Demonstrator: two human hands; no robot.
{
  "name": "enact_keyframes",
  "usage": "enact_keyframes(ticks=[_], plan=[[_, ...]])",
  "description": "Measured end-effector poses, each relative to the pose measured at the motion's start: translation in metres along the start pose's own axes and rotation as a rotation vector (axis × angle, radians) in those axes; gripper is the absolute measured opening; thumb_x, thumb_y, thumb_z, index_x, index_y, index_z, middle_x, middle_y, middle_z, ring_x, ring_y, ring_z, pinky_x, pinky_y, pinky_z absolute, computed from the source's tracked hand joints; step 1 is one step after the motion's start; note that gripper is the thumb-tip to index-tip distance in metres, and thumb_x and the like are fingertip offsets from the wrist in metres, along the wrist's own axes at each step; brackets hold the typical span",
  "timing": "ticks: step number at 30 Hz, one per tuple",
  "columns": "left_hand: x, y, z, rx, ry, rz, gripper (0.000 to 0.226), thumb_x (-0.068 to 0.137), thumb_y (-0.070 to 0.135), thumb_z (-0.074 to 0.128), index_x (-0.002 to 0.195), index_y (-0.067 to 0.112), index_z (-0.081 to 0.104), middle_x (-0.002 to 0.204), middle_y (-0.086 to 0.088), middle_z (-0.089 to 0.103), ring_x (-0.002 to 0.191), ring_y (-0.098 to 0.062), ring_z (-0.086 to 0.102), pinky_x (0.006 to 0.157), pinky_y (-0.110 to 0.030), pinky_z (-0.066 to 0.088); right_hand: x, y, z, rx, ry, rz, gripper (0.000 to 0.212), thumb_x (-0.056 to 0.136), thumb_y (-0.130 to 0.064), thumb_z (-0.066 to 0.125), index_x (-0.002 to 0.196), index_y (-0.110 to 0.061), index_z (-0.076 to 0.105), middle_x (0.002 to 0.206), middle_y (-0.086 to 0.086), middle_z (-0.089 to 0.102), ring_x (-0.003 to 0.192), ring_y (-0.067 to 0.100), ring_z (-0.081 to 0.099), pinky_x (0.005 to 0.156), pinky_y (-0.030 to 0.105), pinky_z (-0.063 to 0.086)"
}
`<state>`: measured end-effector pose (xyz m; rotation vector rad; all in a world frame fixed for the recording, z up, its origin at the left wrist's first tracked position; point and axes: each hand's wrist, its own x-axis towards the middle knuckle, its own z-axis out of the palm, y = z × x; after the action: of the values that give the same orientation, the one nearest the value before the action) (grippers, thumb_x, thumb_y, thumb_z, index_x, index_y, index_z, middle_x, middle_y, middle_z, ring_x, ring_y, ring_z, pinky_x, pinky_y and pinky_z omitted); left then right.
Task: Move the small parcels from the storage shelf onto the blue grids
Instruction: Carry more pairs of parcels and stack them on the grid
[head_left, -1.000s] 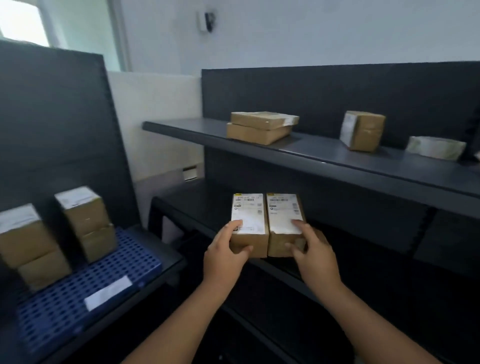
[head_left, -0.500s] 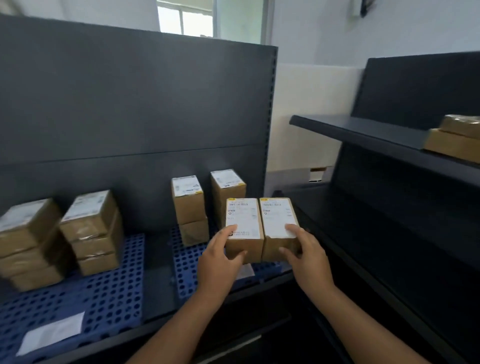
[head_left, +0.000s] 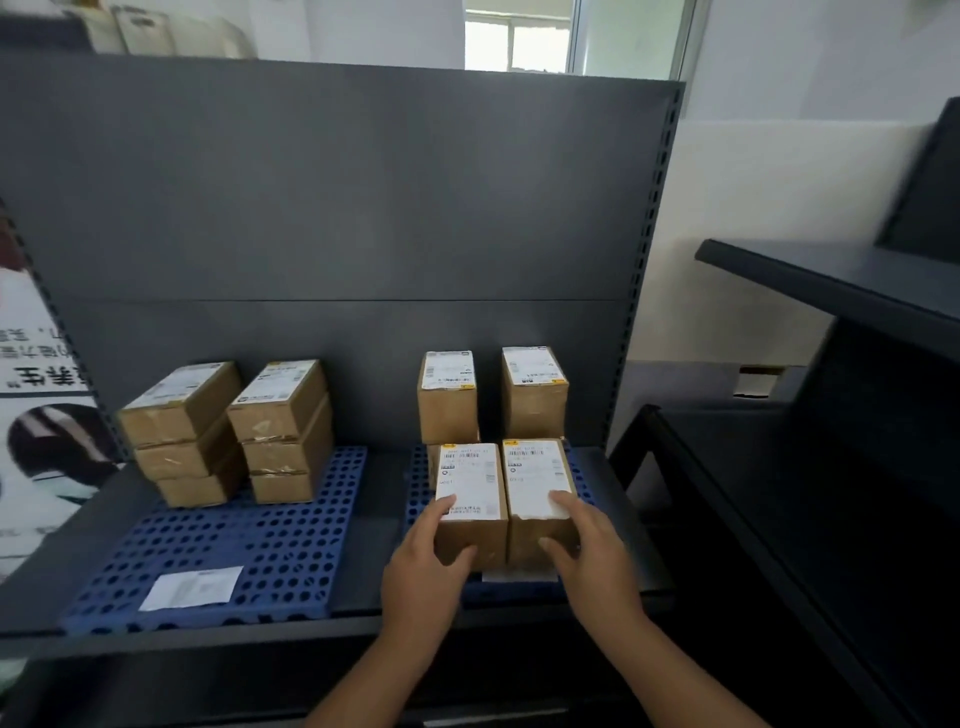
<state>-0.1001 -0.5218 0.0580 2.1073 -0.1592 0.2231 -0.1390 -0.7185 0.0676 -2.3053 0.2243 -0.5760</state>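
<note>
Left parcel (head_left: 470, 499), right parcel (head_left: 537, 483): brown cardboard, white barcoded top labels, touching, lower centre, over right blue grid (head_left: 418, 486). Left hand (head_left: 423, 571), right hand (head_left: 597, 561): fingers curled round one parcel each.

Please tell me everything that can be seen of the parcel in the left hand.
The left parcel is a brown cardboard box, its top face covered by a white label with barcodes and a yellow corner mark. Its long side points away. The left hand grips its near end, thumb on the front face. Its right side touches the right parcel. It is over the right blue grid; whether it rests there is unclear.
</note>
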Motion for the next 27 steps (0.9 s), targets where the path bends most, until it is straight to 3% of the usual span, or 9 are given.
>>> enact_keyframes(ticks=[5, 12, 17, 23, 27], plan=[[-0.004, -0.01, 0.004, 0.061, 0.028, -0.046, 0.063, 0.079, 0.033, 0.078, 0.13, 0.051, 0.046, 0.12, 0.005, 0.065, 0.097, -0.008, 0.06, 0.068, -0.015, 0.046, 0.001, 0.006, 0.013, -0.002, -0.05, 0.012, 0.051, 0.085, -0.018, 0.071, 0.13, -0.033, 0.051, 0.131, -0.003, 0.052, 0.108, 0.009, 0.053, 0.09, 0.026, 0.048], [0.0, -0.018, 0.003, 0.11, 0.039, -0.043, 0.063, 0.079, 0.031, 0.079, 0.132, 0.045, 0.048, 0.121, 0.003, 0.066, 0.102, -0.014, 0.063, 0.076, -0.027, 0.055, 0.0, 0.017, 0.011, 0.021, -0.032, 0.037, 0.05, 0.085, -0.015, 0.071, 0.131, -0.028, 0.053, 0.135, 0.001, 0.052, 0.117, 0.015, 0.052, 0.094, 0.028, 0.045], [0.003, -0.018, -0.001, 0.165, 0.045, -0.025, 0.064, 0.081, 0.031, 0.077, 0.133, 0.046, 0.044, 0.106, -0.003, 0.069, 0.087, -0.016, 0.063, 0.061, -0.018, 0.042, 0.001, 0.019, 0.005, 0.009, -0.032, 0.045, 0.049, 0.089, -0.019, 0.067, 0.133, -0.03, 0.051, 0.137, -0.001, 0.05, 0.117, 0.013, 0.051, 0.092, 0.032, 0.047], [0.001, -0.014, 0.0, 0.139, 0.039, -0.011, 0.066, 0.08, 0.031, 0.078, 0.136, 0.041, 0.044, 0.131, 0.003, 0.06, 0.108, -0.017, 0.061, 0.076, -0.031, 0.055, 0.0, 0.016, 0.002, -0.016, -0.036, 0.045, 0.052, 0.089, -0.02, 0.066, 0.136, -0.03, 0.047, 0.141, -0.001, 0.048, 0.123, 0.015, 0.049, 0.095, 0.03, 0.045], [0.001, -0.012, -0.003, 0.13, 0.036, -0.008, 0.066, 0.08, 0.032, 0.078, 0.137, 0.038, 0.045, 0.146, 0.004, 0.048, 0.124, -0.017, 0.053, 0.089, -0.038, 0.054, -0.003, 0.013, -0.001, -0.026, -0.043, 0.053, 0.059, 0.089, -0.019, 0.066, 0.14, -0.033, 0.041, 0.144, -0.005, 0.045, 0.125, 0.012, 0.046, 0.097, 0.031, 0.046]])
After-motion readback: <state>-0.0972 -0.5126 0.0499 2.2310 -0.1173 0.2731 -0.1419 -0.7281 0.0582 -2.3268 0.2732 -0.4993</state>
